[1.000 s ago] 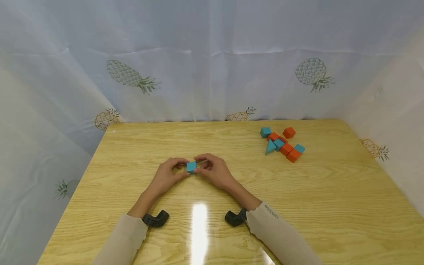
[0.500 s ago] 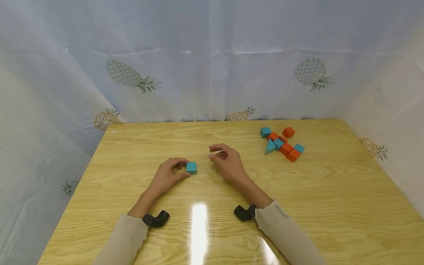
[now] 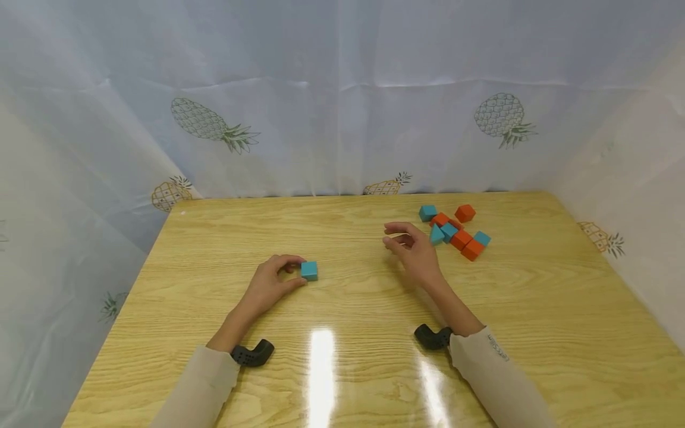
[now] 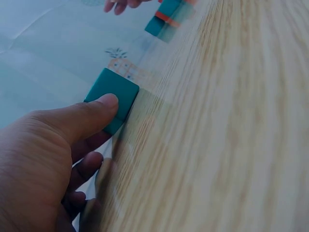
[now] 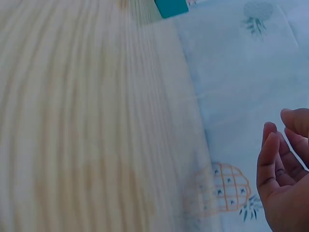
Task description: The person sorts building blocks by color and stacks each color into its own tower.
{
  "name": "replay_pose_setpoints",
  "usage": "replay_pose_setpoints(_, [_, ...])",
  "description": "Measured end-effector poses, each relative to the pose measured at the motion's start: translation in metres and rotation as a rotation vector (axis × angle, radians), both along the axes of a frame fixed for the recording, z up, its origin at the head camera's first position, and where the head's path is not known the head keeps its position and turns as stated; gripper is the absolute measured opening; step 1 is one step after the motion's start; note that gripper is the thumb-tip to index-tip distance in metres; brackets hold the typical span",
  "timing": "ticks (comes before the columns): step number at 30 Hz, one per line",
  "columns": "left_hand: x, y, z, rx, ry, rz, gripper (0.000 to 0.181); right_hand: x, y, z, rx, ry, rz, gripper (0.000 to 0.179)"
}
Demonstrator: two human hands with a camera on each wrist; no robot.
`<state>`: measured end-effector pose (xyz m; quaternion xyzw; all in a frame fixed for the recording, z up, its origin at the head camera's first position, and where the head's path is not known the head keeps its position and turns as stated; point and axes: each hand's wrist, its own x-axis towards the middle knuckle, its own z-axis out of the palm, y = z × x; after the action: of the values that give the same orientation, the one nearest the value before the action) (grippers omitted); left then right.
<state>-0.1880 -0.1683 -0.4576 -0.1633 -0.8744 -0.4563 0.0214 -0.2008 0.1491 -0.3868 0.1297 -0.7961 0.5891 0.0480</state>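
Note:
My left hand [image 3: 267, 286] pinches a blue cube [image 3: 309, 271] between thumb and fingers, on the wooden table left of centre. In the left wrist view the thumb lies flat against one face of that cube [image 4: 120, 83]. My right hand [image 3: 417, 255] holds nothing, its fingers loosely bent, just left of a group of blocks. Nearest to it is a blue triangular block [image 3: 436, 234], partly behind the hand. The right wrist view shows the bent fingers of this hand [image 5: 287, 169] with nothing between them.
Behind the right hand the group includes a blue cube [image 3: 428, 213], a separate red cube [image 3: 465, 213], red cubes in a row [image 3: 461, 239] and a blue block [image 3: 482, 238]. A pineapple-print curtain [image 3: 332, 137] hangs along the back edge of the table [image 3: 257, 226].
My right hand has let go of the blue cube and moved right and slightly away, toward the group of blocks. My left hand has stayed on the cube.

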Motion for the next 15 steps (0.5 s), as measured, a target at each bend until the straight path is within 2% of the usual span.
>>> replay_pose_setpoints(5, [0.000, 0.000, -0.001, 0.000, -0.003, 0.000, 0.041, 0.002, 0.020, -0.001, 0.033, 0.007, -0.045, 0.030])
replay_pose_setpoints(12, [-0.001, 0.000, -0.001, -0.002, -0.013, -0.002, 0.040, -0.003, 0.049, -0.006, 0.024, 0.016, -0.089, 0.032])
replay_pose_setpoints(15, [0.000, -0.001, -0.001, -0.004, -0.016, -0.002, 0.041, -0.006, 0.067, -0.008, 0.037, -0.014, -0.111, 0.034])
